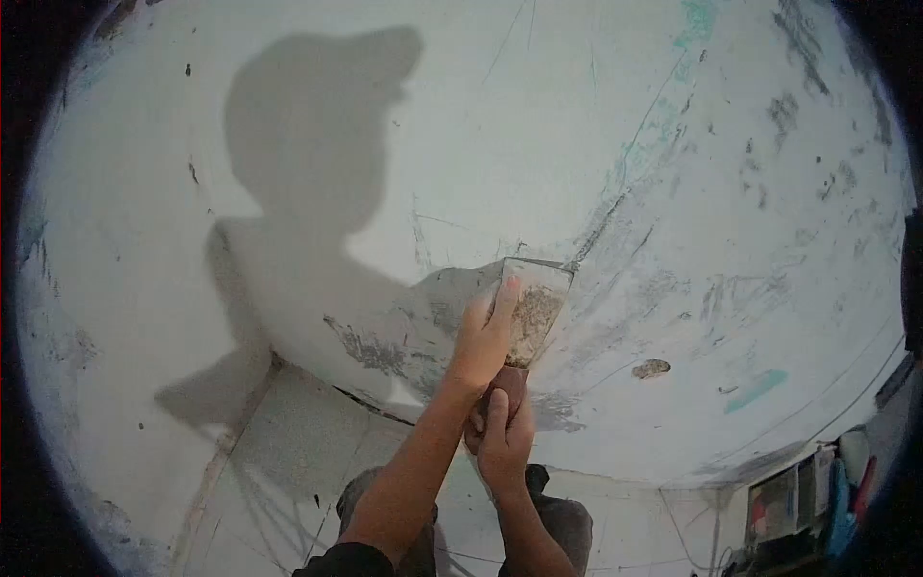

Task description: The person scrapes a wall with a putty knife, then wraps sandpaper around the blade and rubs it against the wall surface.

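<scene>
A wide scraper [536,313] with a flat, stained metal blade stands upright against the scuffed white wall [635,327], its straight top edge at the wall surface. The fingers of my right hand [504,442] are wrapped round its brown handle [508,388], below the blade. Higher up, my left hand [486,337] presses on the left side of the blade, thumb or finger lying along the metal. The forearms come close together and the left one crosses near the handle. Part of the handle is hidden by my hands.
A head-and-shoulders shadow [308,135] falls on the wall at the left. Grey scuffs, a small hole [651,368] and green paint patches [757,391] mark the surface. Below are my knees and a pale tiled floor [288,433]. Shelving with items [793,505] stands at the lower right.
</scene>
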Demonstrator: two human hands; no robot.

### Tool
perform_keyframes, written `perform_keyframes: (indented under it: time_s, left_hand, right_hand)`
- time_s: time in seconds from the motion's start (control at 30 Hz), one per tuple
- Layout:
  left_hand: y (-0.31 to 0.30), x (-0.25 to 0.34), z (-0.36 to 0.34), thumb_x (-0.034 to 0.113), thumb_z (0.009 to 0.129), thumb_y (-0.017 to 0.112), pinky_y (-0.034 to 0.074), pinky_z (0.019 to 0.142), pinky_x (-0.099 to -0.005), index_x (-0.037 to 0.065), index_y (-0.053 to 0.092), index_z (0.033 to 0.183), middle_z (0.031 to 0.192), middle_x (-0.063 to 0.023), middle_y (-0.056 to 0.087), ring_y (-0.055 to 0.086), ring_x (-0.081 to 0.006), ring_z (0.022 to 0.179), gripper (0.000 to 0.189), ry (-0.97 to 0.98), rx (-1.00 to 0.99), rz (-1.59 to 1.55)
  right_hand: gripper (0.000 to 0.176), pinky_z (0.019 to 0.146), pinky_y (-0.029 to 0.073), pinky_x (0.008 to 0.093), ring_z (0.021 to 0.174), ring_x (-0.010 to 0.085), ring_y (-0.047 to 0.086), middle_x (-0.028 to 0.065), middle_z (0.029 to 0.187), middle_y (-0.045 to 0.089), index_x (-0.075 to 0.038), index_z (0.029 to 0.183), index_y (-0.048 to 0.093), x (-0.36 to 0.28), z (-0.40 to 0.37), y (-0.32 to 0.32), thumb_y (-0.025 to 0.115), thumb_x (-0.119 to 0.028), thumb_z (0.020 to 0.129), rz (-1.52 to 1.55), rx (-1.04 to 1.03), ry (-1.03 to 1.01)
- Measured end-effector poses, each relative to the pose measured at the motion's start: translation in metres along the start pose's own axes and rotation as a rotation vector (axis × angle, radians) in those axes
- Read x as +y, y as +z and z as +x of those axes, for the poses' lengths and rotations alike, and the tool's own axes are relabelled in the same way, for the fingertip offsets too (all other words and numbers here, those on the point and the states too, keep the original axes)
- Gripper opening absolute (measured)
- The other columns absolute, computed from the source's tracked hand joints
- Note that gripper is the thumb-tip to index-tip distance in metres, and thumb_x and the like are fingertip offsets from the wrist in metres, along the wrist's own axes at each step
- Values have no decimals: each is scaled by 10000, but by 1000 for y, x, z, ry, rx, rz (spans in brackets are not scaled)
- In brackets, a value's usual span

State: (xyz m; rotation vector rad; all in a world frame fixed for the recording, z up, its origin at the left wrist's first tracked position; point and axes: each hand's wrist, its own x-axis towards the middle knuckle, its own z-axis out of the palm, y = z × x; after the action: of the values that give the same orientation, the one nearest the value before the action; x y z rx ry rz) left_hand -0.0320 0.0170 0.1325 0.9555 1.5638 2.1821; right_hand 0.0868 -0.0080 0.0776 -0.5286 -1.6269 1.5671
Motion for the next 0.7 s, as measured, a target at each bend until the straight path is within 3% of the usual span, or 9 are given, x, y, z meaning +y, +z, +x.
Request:
perform_keyframes:
  time_s: [0.17,0.2,0.27,0.33,0.4,0.47,0.53,0.57,0.7]
  left_hand:
    - [9,-4,6,392,1011,423,394,641,-323,-40,532,828,686,-37,476,407,-137,684,481,158,56,-114]
    - [6,-4,6,392,1011,423,394,641,-323,-40,532,828,686,-37,476,407,-137,684,481,150,60,-117]
    - [1,-4,5,410,1002,448,429,796,-302,-50,596,1026,901,-62,598,509,-149,834,484,-8,-36,-85]
    - [0,7,4,410,999,455,423,768,-291,-45,599,1015,878,-49,581,491,-136,808,478,-61,-31,-92]
    - [1,8,4,411,997,462,416,739,-281,-40,601,1004,855,-35,565,472,-123,782,472,-128,-24,-90]
    - [5,4,7,381,1005,430,384,618,-326,-54,514,811,659,-44,435,395,-134,673,484,22,36,-71]
    - [9,1,2,390,1005,425,391,633,-331,-62,517,828,673,-56,441,399,-141,679,494,19,57,-78]
    - [11,-1,0,392,1005,424,393,642,-336,-68,518,839,683,-64,445,399,-148,681,498,66,85,-76]
    - [10,8,3,407,1007,417,397,658,-353,-74,522,858,698,-74,452,398,-167,679,515,79,47,-103]
  right_hand:
    - [311,455,414,250,550,79,502,35,739,553,4,1138,481,7,9,-8,404,-276,1026,-34,-21,53]
    - [279,434,357,233,527,60,442,8,722,511,-18,1107,471,5,10,-4,409,-279,1028,-35,-2,39]
    - [250,412,301,216,504,41,383,-18,706,469,-41,1076,460,-1,8,-3,414,-282,1029,-34,21,24]
    - [374,583,473,294,649,121,551,69,830,576,23,1170,475,-7,6,-7,421,-313,1015,-73,10,127]
    - [391,592,474,295,653,123,554,66,835,575,28,1191,468,1,17,-14,424,-318,1013,-83,-19,99]
    - [409,600,475,297,658,125,558,64,840,574,32,1213,461,7,16,-16,427,-322,1012,-89,-50,69]
    - [445,571,473,295,640,128,561,70,866,580,36,1256,447,2,16,-17,431,-334,1009,-246,-25,10]
    - [466,546,468,274,637,121,571,85,888,596,31,1285,444,-10,9,-15,429,-344,1008,-17,-68,188]
    - [417,498,427,241,604,84,531,55,807,576,17,1233,471,-4,10,-16,419,-335,1015,-118,20,102]
